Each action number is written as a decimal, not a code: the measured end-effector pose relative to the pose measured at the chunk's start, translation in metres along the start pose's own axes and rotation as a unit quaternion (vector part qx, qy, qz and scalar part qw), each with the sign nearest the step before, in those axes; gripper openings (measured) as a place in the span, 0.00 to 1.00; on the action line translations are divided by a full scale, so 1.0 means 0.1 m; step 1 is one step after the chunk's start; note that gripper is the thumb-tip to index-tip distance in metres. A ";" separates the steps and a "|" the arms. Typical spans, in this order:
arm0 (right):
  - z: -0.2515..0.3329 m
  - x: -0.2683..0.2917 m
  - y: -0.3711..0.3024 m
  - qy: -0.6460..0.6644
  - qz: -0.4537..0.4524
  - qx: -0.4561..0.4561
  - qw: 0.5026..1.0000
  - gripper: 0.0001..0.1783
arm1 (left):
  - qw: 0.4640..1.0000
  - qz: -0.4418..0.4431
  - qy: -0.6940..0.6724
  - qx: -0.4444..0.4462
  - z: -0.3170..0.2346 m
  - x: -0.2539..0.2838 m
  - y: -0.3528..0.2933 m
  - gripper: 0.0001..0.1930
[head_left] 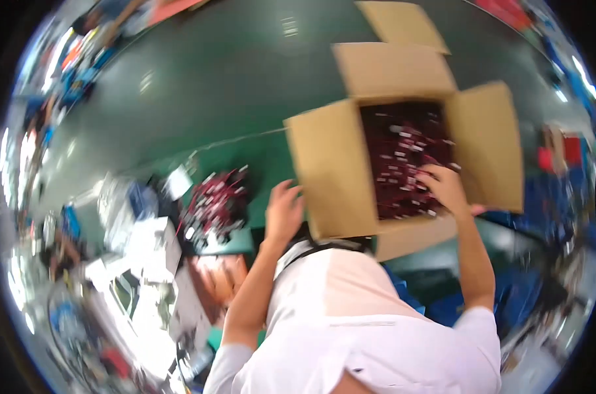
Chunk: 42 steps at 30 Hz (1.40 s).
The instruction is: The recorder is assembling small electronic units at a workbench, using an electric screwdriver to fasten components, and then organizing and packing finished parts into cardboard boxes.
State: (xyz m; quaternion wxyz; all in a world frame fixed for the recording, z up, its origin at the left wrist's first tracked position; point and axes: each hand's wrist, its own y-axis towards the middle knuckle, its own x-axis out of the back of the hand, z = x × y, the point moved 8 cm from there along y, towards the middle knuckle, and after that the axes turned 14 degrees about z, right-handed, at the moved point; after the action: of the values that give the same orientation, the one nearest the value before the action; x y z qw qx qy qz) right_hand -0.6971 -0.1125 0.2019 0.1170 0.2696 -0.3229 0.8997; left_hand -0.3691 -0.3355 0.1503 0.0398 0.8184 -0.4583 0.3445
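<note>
My right fingers (431,176) curl among dark-red pieces (394,200), grip unclear; the carton flaps (334,171) splay, likely easing reach. My left fingers (283,190), half-open, look empty.

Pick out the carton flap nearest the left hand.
The left flap, just beside the left hand; the far flap, right flap and near flap are farther from it.

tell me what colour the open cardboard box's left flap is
The left flap is tan, best seen in the head view.
</note>
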 end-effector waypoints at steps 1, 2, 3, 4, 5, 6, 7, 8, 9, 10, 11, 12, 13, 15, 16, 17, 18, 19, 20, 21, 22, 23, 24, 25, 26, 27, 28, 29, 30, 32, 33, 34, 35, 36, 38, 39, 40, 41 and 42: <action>-0.08 0.04 -0.08 0.054 -0.017 -0.050 0.997 0.15 | 1.000 0.013 -0.020 -0.006 -0.06 -0.02 0.02 0.15; 0.01 0.10 -0.14 0.016 -0.029 -0.042 0.999 0.15 | 1.000 0.004 -0.029 -0.007 -0.05 -0.05 0.00 0.14; 0.07 0.18 -0.16 -0.023 -0.053 -0.044 0.997 0.14 | 0.999 0.006 -0.043 -0.022 -0.03 -0.10 0.00 0.14; 0.13 0.13 -0.06 -0.028 -0.042 -0.034 0.998 0.14 | 0.999 -0.005 -0.044 -0.011 0.07 -0.06 -0.06 0.14; 0.17 0.19 -0.10 -0.041 -0.067 -0.013 0.997 0.15 | 0.999 -0.006 -0.043 -0.015 0.09 -0.08 -0.05 0.14; 0.22 0.26 -0.18 -0.056 -0.096 0.006 0.994 0.16 | 0.999 -0.005 -0.043 -0.023 0.08 -0.11 -0.03 0.14; 0.27 0.26 -0.16 -0.052 -0.090 0.015 0.994 0.16 | 0.999 -0.014 -0.021 -0.027 0.13 -0.06 -0.04 0.14; 0.31 0.29 -0.17 -0.047 -0.097 0.009 0.994 0.16 | 1.000 0.002 -0.013 -0.017 0.13 -0.06 -0.01 0.14; 0.34 0.28 -0.14 -0.026 -0.086 0.007 0.996 0.19 | 0.999 0.006 0.029 -0.014 0.18 -0.02 -0.01 0.14; 0.40 0.26 -0.13 0.008 -0.070 -0.030 0.997 0.23 | 0.998 -0.003 0.062 -0.010 0.18 0.08 0.00 0.15; 0.46 0.32 -0.13 -0.095 -0.136 0.017 0.986 0.25 | 0.993 -0.030 0.107 -0.026 0.33 0.16 -0.03 0.15; 0.52 0.30 -0.12 -0.072 -0.130 -0.018 0.989 0.25 | 0.991 -0.049 0.126 -0.016 0.46 0.25 -0.02 0.15; 0.54 0.31 -0.12 -0.044 -0.123 -0.047 0.990 0.24 | 0.985 -0.054 0.162 -0.021 0.56 0.37 0.00 0.15; 0.42 0.41 -0.13 -0.019 -0.086 -0.085 0.992 0.23 | 0.962 -0.072 0.264 -0.010 0.81 0.62 0.07 0.15; 0.32 0.35 -0.12 0.011 -0.034 -0.109 0.993 0.22 | 0.955 -0.072 0.287 0.021 0.89 0.70 0.11 0.15; 0.24 0.35 -0.16 0.013 -0.043 -0.113 0.993 0.22 | 0.946 -0.075 0.311 0.054 0.96 0.80 0.14 0.15; 0.17 0.37 -0.17 -0.023 -0.056 -0.097 0.993 0.22 | 0.937 -0.058 0.329 0.107 1.12 0.85 0.17 0.17; 0.12 0.37 -0.17 -0.060 -0.068 -0.081 0.993 0.21 | 0.925 -0.029 0.349 0.148 1.27 0.90 0.20 0.20; 0.04 0.36 -0.16 -0.061 -0.070 -0.076 0.993 0.22 | 0.917 -0.016 0.353 0.184 1.39 0.94 0.19 0.22; -0.10 0.36 -0.16 -0.060 -0.074 -0.078 0.992 0.22 | 0.908 -0.001 0.358 0.218 1.47 0.96 0.19 0.23; -0.25 0.36 -0.15 -0.117 -0.073 -0.100 0.985 0.22 | 0.901 0.022 0.363 0.238 1.55 0.98 0.17 0.25; -0.25 0.37 -0.14 -0.174 -0.070 -0.120 0.975 0.23 | 0.901 0.022 0.364 0.236 1.56 1.00 0.14 0.25; -0.25 0.37 -0.17 -0.173 -0.071 -0.122 0.975 0.23 | 0.898 0.031 0.360 0.251 1.60 1.01 0.10 0.25; -0.23 0.37 -0.22 -0.172 -0.076 -0.128 0.974 0.23 | 0.895 0.039 0.357 0.266 1.65 1.02 0.07 0.25; -0.16 0.38 -0.25 -0.173 -0.079 -0.132 0.973 0.22 | 0.896 0.040 0.350 0.269 1.69 1.02 0.03 0.25; -0.10 0.41 -0.26 -0.173 -0.079 -0.131 0.973 0.22 | 0.896 0.040 0.351 0.270 1.72 1.02 0.01 0.25; -0.03 0.45 -0.28 -0.134 -0.097 -0.107 0.980 0.21 | 0.897 0.034 0.352 0.266 1.74 1.01 -0.01 0.25; 0.05 0.50 -0.32 -0.094 -0.116 -0.082 0.985 0.19 | 0.897 0.029 0.355 0.261 1.74 1.02 -0.02 0.25; 0.16 0.57 -0.37 -0.053 -0.139 -0.070 0.986 0.16 | 0.897 0.030 0.356 0.260 1.75 1.02 -0.04 0.25; 0.34 0.68 -0.45 -0.048 -0.163 -0.055 0.984 0.15 | 0.897 0.029 0.353 0.264 1.76 1.03 -0.07 0.24; 0.42 0.75 -0.49 -0.045 -0.187 -0.038 0.981 0.15 | 0.898 0.030 0.353 0.262 1.77 1.03 -0.10 0.24; 0.47 0.79 -0.50 -0.030 -0.194 -0.022 0.980 0.14 | 0.896 0.024 0.359 0.259 1.79 1.05 -0.14 0.23; 0.51 0.84 -0.52 -0.029 -0.196 -0.023 0.980 0.14 | 0.895 0.017 0.366 0.256 1.80 1.06 -0.19 0.22; 0.55 0.89 -0.55 -0.021 -0.190 -0.029 0.981 0.14 | 0.899 0.002 0.362 0.248 1.79 1.07 -0.23 0.20; 0.62 0.99 -0.59 -0.004 -0.190 -0.026 0.981 0.14 | 0.898 -0.003 0.366 0.244 1.88 1.07 -0.29 0.20; 0.67 1.05 -0.62 -0.004 -0.191 -0.026 0.981 0.14 | 0.897 -0.010 0.369 0.243 1.92 1.08 -0.32 0.19; 0.75 1.12 -0.66 0.005 -0.198 -0.013 0.980 0.13 | 0.898 -0.014 0.367 0.244 1.96 1.09 -0.35 0.19; 0.83 1.19 -0.71 0.013 -0.204 -0.001 0.979 0.13 | 0.898 -0.014 0.366 0.243 1.99 1.09 -0.38 0.19; 0.88 1.23 -0.72 0.023 -0.185 -0.007 0.982 0.12 | 0.897 -0.017 0.365 0.250 2.03 1.11 -0.41 0.19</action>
State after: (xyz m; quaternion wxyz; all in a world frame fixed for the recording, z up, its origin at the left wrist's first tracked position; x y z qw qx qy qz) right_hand -0.7354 -0.1093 0.3651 0.2907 0.3027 -0.2709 0.8663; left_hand -0.1918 -0.4691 0.0731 0.0042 0.6254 -0.2967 0.7217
